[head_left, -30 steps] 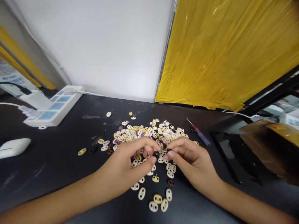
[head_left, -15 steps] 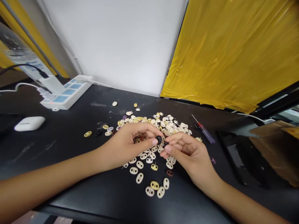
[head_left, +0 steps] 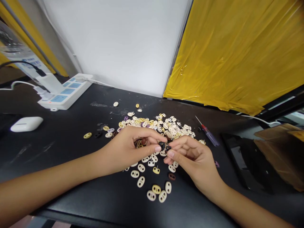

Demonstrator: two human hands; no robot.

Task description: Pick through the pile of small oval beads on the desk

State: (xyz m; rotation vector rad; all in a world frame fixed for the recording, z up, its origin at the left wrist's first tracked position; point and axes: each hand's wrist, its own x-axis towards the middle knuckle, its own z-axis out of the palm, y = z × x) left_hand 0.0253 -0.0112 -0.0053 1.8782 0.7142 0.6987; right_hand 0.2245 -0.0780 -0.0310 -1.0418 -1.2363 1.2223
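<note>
Between thumb and fingertips my left hand point(head_left: 133, 145) pinches a black two-holed oval piece point(head_left: 161, 145). My right hand point(head_left: 190, 155) grips a smaller black piece point(head_left: 167, 148) right beside it; whether the two pieces touch cannot be made out. Beneath and behind both hands spreads a pile of small cream, yellow, purple and brown two-holed pieces point(head_left: 173, 128). Nearer the front, a yellow oval point(head_left: 156, 189) lies among several cream ones, and a dark brown oval point(head_left: 171, 176) rests by my right hand.
A screwdriver point(head_left: 209, 134) lies right of the pile. On the left are a white power strip point(head_left: 65, 93) with plugs, a white case point(head_left: 27, 124) and a clear bottle point(head_left: 26, 60). A cardboard box point(head_left: 280, 152) stands at the right beside a black tray-like object point(head_left: 242, 161).
The black piece in my left hand has turned, so its holes show more, and it is closer to the one in my right hand. The view has shifted slightly.
</note>
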